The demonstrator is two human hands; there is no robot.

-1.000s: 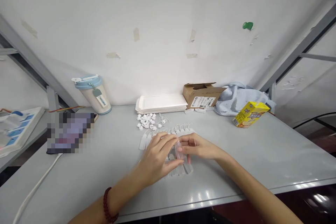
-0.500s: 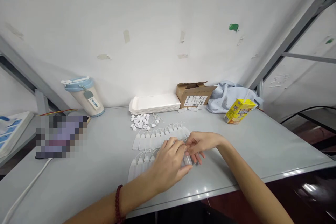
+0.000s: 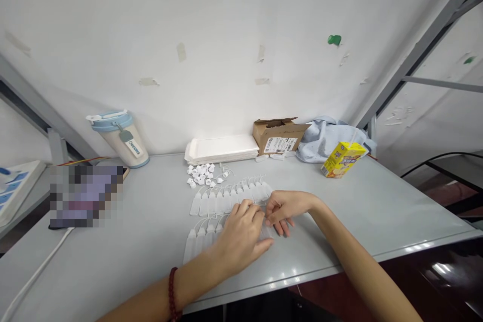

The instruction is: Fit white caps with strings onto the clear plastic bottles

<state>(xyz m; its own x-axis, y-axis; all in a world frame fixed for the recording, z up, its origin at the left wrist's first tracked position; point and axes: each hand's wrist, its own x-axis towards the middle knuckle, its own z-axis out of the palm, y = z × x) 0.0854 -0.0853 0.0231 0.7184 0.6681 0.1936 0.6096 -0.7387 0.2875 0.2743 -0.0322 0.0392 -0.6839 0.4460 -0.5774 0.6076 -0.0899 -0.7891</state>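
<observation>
In the head view, two rows of small translucent containers with white tops and thin white strings lie on the table: a far row (image 3: 222, 203) and a near row (image 3: 198, 245). My left hand (image 3: 241, 236) rests palm down over the right part of the near row, its fingers bent and its thumb held apart. A clear container (image 3: 266, 232) shows partly between my hands. Beside it, my right hand (image 3: 285, 210) has thumb and forefinger pinched together near its upper end, the other fingers loosely extended. What lies in that pinch is hidden.
White caps (image 3: 202, 174) are heaped behind the rows. Farther back stand stacked white trays (image 3: 222, 147), an open cardboard box (image 3: 279, 137), a blue cloth (image 3: 319, 136) and a yellow drink carton (image 3: 343, 160). A tumbler (image 3: 123, 141) and a blurred device (image 3: 88, 196) with a cable sit left.
My left hand has settled slightly left and down, and the clear container between my hands lies lower and flatter. My right hand has barely moved.
</observation>
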